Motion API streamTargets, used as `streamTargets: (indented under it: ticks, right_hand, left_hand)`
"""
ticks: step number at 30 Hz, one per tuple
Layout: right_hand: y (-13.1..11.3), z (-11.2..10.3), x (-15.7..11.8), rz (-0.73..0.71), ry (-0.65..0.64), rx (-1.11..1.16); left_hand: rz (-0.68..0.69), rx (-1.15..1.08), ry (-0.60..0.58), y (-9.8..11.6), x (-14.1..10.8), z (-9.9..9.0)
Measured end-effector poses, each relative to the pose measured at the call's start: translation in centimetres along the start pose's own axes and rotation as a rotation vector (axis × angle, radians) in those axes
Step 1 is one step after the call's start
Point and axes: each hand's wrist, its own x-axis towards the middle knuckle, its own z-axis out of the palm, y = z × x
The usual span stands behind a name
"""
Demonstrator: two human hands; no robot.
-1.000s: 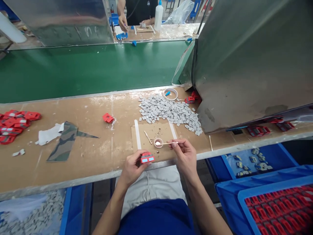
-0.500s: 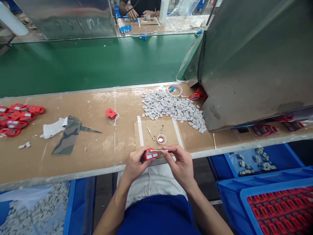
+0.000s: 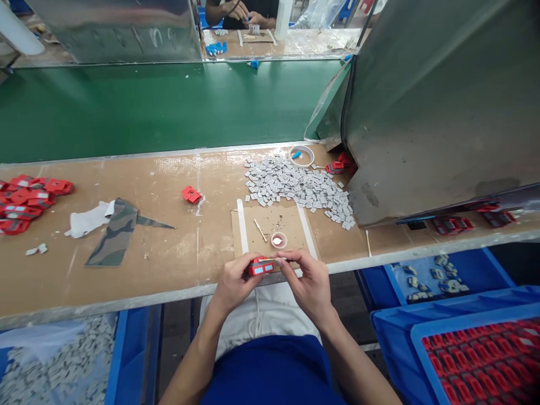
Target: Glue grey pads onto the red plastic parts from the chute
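Over the table's near edge, my left hand (image 3: 234,281) is closed around a red toy car body (image 3: 260,266) with light-blue windows. Pinched in the fingers of my right hand (image 3: 307,278) is a thin pale stick (image 3: 270,259), its end against the car's top. Just beyond my hands a small round cup (image 3: 278,241) with something pale in it rests on a taped cardboard sheet (image 3: 291,219). Beside the cup lies a second pale stick (image 3: 260,230). Small grey pieces (image 3: 299,183) are heaped behind the sheet.
Red car bodies (image 3: 25,202) are piled at left, near a camouflage cloth (image 3: 113,236). A tape roll (image 3: 301,156) sits by a metal housing (image 3: 442,112) at right. Blue bins (image 3: 392,332) stand below. Across the green belt (image 3: 160,107) are another person's hands (image 3: 248,17).
My hands keep nearly the same pose, the stick still at the car. Across the belt, the other person's hands have come together. The view has shifted slightly.
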Motion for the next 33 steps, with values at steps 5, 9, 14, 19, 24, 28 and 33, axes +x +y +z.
streamTargets:
  ticks: [5, 9, 14, 19, 24, 28, 33]
  right_hand:
    - [-0.6, -0.3, 0.3, -0.108, 0.0, -0.097]
    - [-0.8, -0.3, 0.4, -0.15, -0.001, -0.125]
    - [-1.0, -0.3, 0.7, -0.168, -0.022, -0.131]
    - [-1.3, -0.8, 0.4, -0.178, -0.013, -0.096]
    - [0.2, -2.1, 0.9, -0.095, 0.096, -0.051]
    - [2.3, -2.0, 1.9, -0.072, 0.126, -0.115]
    - [3.6, -1.0, 1.9, -0.084, 0.009, -0.147]
  left_hand:
    - [0.032, 0.007, 0.007, -0.2, -0.1, 0.1]
    - [0.062, 0.011, 0.021, -0.4, -0.2, 0.2]
    - [0.087, 0.023, 0.038, -0.3, 0.0, 0.1]
    - [0.069, -0.005, 0.033, -0.2, 0.0, 0.0]
    - [0.027, -0.036, 0.046, -0.4, -0.1, 0.0]
    - [-0.032, -0.115, 0.058, -0.5, 0.0, 0.0]
    - [-0.123, -0.258, 0.048, -0.5, 0.0, -0.3]
